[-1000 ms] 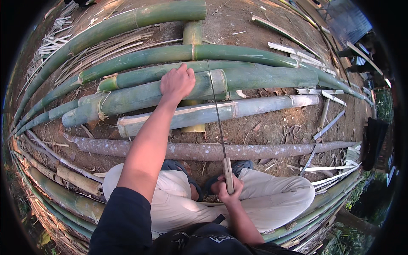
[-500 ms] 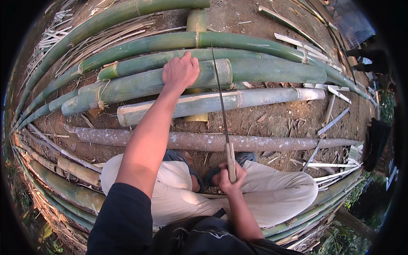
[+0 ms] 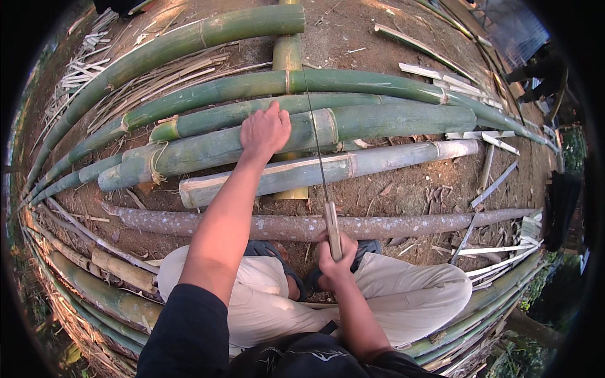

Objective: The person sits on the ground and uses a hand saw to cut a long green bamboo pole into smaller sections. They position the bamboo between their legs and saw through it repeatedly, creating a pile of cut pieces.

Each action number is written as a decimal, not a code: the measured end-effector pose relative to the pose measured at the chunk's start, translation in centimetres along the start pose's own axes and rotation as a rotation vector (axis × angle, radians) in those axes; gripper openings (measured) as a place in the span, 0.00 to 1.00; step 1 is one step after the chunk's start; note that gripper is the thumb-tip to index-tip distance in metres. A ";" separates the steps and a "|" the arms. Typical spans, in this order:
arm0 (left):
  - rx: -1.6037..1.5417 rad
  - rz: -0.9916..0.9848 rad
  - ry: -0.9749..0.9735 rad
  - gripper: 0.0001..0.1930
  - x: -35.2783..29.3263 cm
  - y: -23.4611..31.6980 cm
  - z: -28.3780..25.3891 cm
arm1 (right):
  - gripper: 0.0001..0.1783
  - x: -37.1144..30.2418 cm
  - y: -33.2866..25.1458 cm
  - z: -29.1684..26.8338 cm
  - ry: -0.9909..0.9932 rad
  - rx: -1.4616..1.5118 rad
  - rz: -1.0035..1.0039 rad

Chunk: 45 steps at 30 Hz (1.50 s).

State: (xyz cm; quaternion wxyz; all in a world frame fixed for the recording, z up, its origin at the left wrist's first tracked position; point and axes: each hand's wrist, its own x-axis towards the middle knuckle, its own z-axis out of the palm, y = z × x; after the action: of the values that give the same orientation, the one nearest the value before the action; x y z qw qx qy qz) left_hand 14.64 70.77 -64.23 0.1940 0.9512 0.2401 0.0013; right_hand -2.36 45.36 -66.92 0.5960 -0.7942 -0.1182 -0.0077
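Observation:
A thick green bamboo pole (image 3: 403, 121) lies crosswise in front of me. My left hand (image 3: 266, 129) is closed over its top, left of a pale node ring. My right hand (image 3: 335, 255) grips the wooden handle of a handsaw (image 3: 332, 220) above the ground between my knees. The thin blade, seen nearly edge-on, runs away from me across the thick pole, close beside that node. I cannot tell how deep it sits in the bamboo. Just nearer lies a paler bamboo length (image 3: 378, 160) with a split side, under the blade's line.
Longer green bamboo poles (image 3: 208, 91) curve behind, over a crosswise bamboo support (image 3: 288, 53). A rough log (image 3: 391, 225) lies before my sandals. Split strips (image 3: 183, 66) are piled at the left and scattered right. Dark-clothed people (image 3: 545, 79) stand at the far right.
The saw and my right hand have moved away from my body, bringing the handle over the log. My left hand keeps its place on the bamboo. The view has tipped slightly up.

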 end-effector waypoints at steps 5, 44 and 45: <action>-0.033 0.008 -0.024 0.18 1.1 -0.7 -0.2 | 0.03 5.3 -1.3 1.6 -0.017 -0.007 0.084; -0.080 0.141 0.321 0.08 -2.8 -1.1 2.9 | 0.03 1.1 -2.3 0.1 -0.043 -0.014 0.134; -0.091 0.174 0.380 0.07 -3.2 -1.4 3.5 | 0.03 0.7 -2.3 0.4 -0.028 -0.016 0.104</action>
State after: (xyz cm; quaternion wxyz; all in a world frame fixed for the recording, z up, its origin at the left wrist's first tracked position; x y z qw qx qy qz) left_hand 11.53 69.20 -67.69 0.1872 0.9412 0.1891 0.2081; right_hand -2.14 46.44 -64.77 0.5875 -0.8040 -0.0852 0.0335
